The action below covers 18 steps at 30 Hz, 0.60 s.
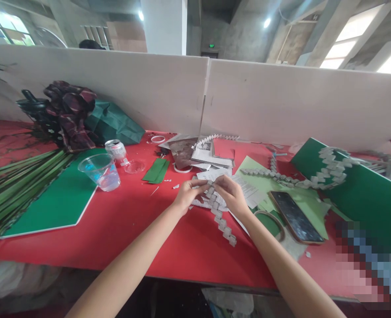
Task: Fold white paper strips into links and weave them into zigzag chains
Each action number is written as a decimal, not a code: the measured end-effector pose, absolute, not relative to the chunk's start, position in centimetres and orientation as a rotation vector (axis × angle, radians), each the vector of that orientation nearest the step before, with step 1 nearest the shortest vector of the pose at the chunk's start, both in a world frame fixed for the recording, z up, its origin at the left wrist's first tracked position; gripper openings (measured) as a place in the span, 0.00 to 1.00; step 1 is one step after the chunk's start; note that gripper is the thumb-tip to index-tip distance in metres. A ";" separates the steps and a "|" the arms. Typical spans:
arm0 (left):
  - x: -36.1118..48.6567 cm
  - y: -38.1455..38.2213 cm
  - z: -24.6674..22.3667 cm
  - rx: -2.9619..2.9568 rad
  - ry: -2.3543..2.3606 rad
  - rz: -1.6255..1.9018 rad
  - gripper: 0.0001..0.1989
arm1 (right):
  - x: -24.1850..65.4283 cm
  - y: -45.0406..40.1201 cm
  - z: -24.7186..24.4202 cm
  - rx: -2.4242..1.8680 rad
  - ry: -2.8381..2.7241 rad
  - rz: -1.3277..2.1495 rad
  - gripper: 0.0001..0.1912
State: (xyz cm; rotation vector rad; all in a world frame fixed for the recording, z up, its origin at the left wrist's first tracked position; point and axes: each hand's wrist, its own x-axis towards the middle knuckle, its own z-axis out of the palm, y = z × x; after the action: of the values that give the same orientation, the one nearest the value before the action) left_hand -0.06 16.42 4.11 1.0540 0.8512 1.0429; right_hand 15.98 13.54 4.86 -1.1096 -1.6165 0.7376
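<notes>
A zigzag chain of folded pale paper pieces (pixel 222 224) hangs down from between my hands over the red tabletop (pixel 142 247). My left hand (pixel 188 194) pinches its top end from the left. From the right, my right hand (pixel 231 193) grips the same end, fingertips nearly touching those of the left. Behind and below the hands are printed sheets (pixel 251 191). A longer folded paper chain (pixel 291 180) runs over light green paper (pixel 245 170) and up onto a green board (pixel 344 190) at the right.
A dark phone (pixel 296 216) lies right of my right forearm. At the left are a clear plastic cup (pixel 101 174), a can (pixel 116 152), long green leaves (pixel 26 185) and a green board (pixel 63 207). A white partition (pixel 132 88) stands behind.
</notes>
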 end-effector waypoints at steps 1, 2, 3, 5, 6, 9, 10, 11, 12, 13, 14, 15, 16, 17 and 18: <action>-0.1 16.5 4.1 1.049 0.848 1.038 0.21 | 16.0 13.5 4.8 -1.109 -1.619 0.739 0.11; -0.1 16.5 4.0 1.047 0.845 1.034 0.21 | 16.0 13.6 4.8 -1.109 -1.620 0.738 0.11; -0.1 16.5 3.9 1.047 0.842 1.031 0.21 | 16.0 13.6 4.8 -1.112 -1.618 0.732 0.11; -0.1 16.6 3.7 1.047 0.839 1.027 0.21 | 16.0 13.6 4.7 -1.120 -1.613 0.721 0.11; -0.1 16.6 3.7 1.047 0.838 1.025 0.21 | 16.0 13.6 4.7 -1.121 -1.612 0.720 0.11; -0.1 16.7 3.5 1.049 0.839 1.017 0.21 | 16.1 13.7 4.6 -1.128 -1.610 0.725 0.10; -0.1 16.7 3.5 1.051 0.843 1.014 0.21 | 16.1 13.7 4.6 -1.133 -1.611 0.727 0.10; -0.1 16.7 3.5 1.053 0.849 1.010 0.21 | 16.1 13.8 4.5 -1.139 -1.611 0.729 0.10; -0.1 16.7 3.5 1.054 0.854 1.007 0.21 | 16.2 13.8 4.5 -1.143 -1.611 0.729 0.10; -0.1 16.7 3.5 1.054 0.859 1.005 0.21 | 16.2 13.8 4.4 -1.144 -1.612 0.729 0.10; -0.1 16.7 3.5 1.054 0.861 1.003 0.20 | 16.2 13.9 4.4 -1.142 -1.613 0.729 0.10; -0.1 16.7 3.5 1.054 0.861 1.004 0.20 | 16.2 13.9 4.4 -1.138 -1.614 0.728 0.10; -0.1 16.7 3.6 1.056 0.859 1.005 0.20 | 16.2 13.9 4.4 -1.135 -1.613 0.725 0.10; 0.0 16.6 3.6 1.060 0.858 1.007 0.20 | 16.2 13.9 4.4 -1.134 -1.614 0.722 0.10; 0.0 16.6 3.7 1.064 0.859 1.012 0.19 | 16.2 13.9 4.4 -1.137 -1.615 0.718 0.11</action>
State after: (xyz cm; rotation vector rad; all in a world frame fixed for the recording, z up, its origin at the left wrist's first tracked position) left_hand 0.00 16.59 3.68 1.0644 0.8588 1.0118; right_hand 16.21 13.93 4.37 -1.1367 -1.6148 0.7179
